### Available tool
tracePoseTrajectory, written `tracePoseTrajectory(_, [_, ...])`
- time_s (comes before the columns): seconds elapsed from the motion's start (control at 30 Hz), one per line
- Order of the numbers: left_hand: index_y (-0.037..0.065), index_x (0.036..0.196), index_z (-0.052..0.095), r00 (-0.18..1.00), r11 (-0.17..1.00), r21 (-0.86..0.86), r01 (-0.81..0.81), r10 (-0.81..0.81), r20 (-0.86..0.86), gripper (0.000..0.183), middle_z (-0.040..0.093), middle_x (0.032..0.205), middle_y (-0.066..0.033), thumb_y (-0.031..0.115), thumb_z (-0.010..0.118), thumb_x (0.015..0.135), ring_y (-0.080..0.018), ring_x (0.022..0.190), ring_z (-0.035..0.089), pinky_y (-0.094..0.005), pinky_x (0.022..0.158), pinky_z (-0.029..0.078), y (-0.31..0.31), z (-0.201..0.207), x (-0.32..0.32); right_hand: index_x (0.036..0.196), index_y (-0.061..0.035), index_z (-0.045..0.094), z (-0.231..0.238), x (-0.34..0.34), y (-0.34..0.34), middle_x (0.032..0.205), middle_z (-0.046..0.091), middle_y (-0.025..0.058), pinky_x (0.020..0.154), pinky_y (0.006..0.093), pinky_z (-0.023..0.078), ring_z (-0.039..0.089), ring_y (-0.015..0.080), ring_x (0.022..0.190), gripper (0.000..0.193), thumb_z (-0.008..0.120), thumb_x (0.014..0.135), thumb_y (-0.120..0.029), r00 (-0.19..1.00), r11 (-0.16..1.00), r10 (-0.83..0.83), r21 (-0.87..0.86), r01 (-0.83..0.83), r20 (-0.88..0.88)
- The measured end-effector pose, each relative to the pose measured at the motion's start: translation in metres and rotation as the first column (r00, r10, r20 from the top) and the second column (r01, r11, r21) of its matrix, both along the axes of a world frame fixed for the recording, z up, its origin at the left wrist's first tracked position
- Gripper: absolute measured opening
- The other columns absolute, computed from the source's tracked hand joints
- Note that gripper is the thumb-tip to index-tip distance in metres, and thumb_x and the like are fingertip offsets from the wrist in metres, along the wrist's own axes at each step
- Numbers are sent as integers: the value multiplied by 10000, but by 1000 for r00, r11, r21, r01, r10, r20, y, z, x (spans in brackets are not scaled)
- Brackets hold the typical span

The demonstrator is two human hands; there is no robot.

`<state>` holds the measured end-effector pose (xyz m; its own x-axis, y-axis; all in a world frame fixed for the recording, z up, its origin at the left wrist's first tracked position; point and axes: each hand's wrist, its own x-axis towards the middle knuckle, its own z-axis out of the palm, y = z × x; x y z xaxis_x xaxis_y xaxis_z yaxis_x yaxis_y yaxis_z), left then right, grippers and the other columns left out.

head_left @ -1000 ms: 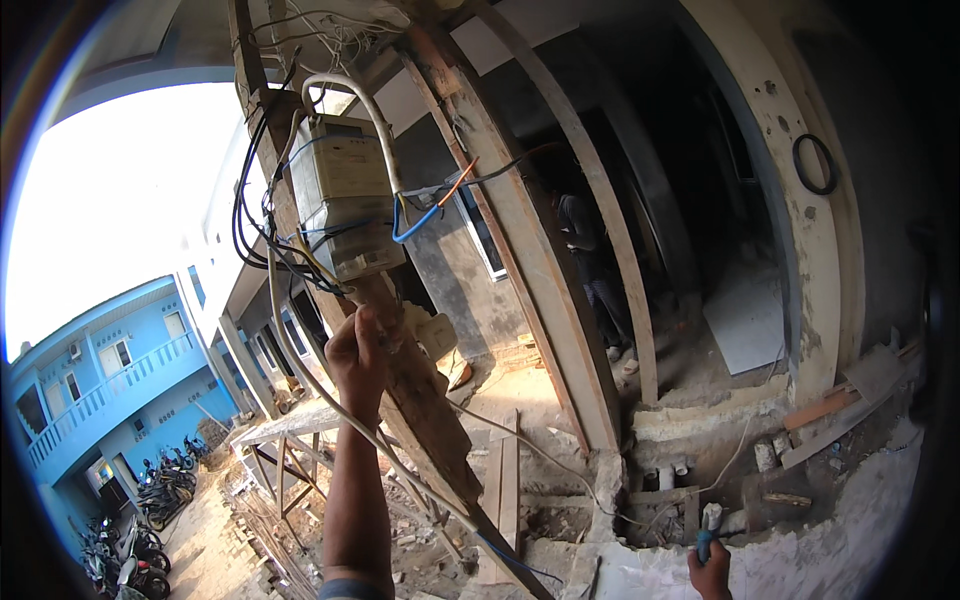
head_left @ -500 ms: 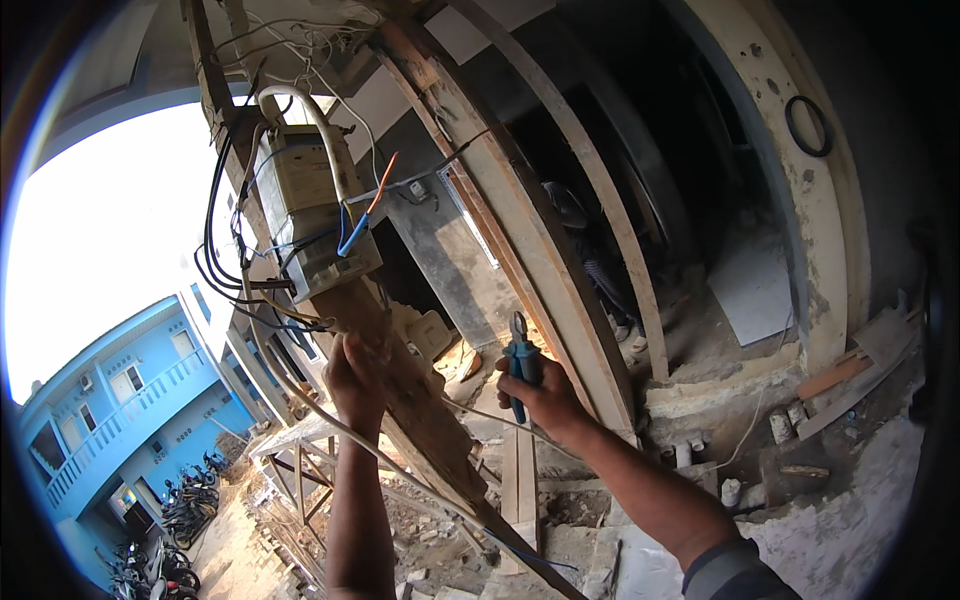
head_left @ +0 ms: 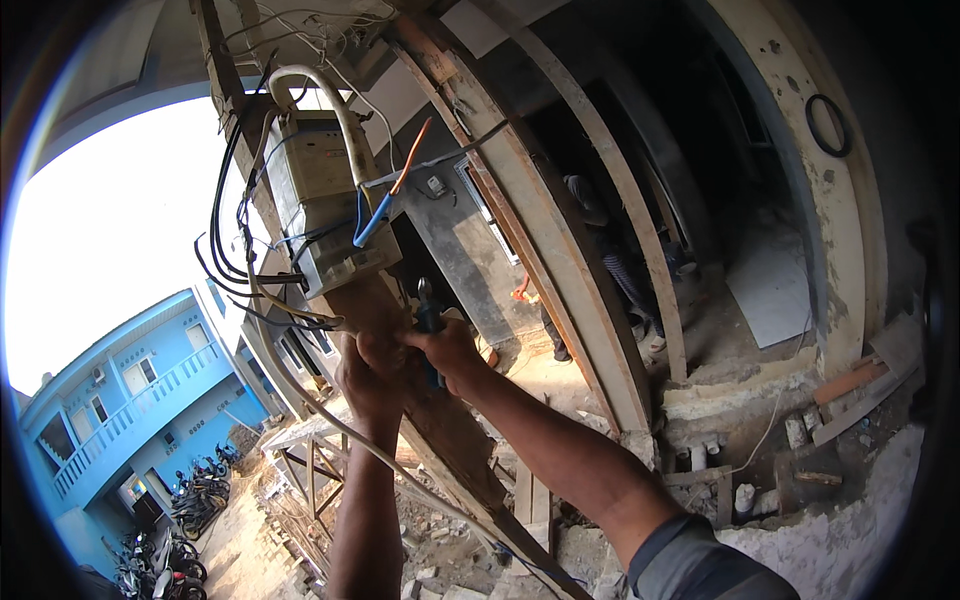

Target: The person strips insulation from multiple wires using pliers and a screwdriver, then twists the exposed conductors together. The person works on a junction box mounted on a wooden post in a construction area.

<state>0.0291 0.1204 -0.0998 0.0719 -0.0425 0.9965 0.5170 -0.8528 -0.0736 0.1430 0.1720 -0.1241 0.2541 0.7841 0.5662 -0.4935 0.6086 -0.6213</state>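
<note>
My right hand is closed around a pair of pliers with dark blue handles, jaws pointing up. Close beside it, my left hand is closed in front of the wooden post; whatever its fingers hold is hidden. The two hands meet or nearly meet. Just above the left hand lies a cable end with thin wires fanning out. Higher on the post sits a grey meter box. From it stick out a blue wire and an orange wire, their ends free.
A grey cable droops across the post. Several black wires loop left of the box. Wooden beams rise to the right. A person is in the dark room behind them. Rubble and white pipes lie below.
My right hand has brought the pliers left and up to my left hand at the post. My left hand stays near the cable end. The view has shifted slightly; someone's arm and leg now show behind.
</note>
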Motion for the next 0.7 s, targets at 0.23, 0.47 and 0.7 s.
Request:
tracePoseTrajectory(0.23, [27, 992, 595, 999, 998, -57, -36, 36, -10, 329, 637, 756, -130, 283, 428, 1113, -310, 658, 641, -428, 614, 492, 4, -1, 7, 865, -31, 690, 0, -1, -1, 831, 696, 46, 677, 311, 532, 675, 141, 740, 127, 804, 839, -79, 999, 999, 36, -1, -36, -5])
tracePoseTrajectory(0.47, [27, 960, 580, 978, 987, 26, -156, 159, -132, 296, 640, 810, -237, 269, 466, 1086, -492, 768, 638, -530, 640, 483, 5, 11, 8, 918, -11, 654, -2, -2, -5, 795, 659, 56, 607, 309, 525, 660, 149, 684, 150, 764, 831, -65, 998, 999, 7, 50, -3, -65])
tracePoseTrajectory(0.7, [39, 937, 557, 945, 968, -74, -241, 216, -245, 208, 591, 830, -223, 215, 528, 1044, -491, 802, 628, -570, 669, 497, -12, 24, 9, 907, -28, 649, 0, -3, 2, 778, 617, 28, 604, 312, 488, 614, 129, 672, 145, 755, 817, -68, 998, 998, 39, 49, -37, -38])
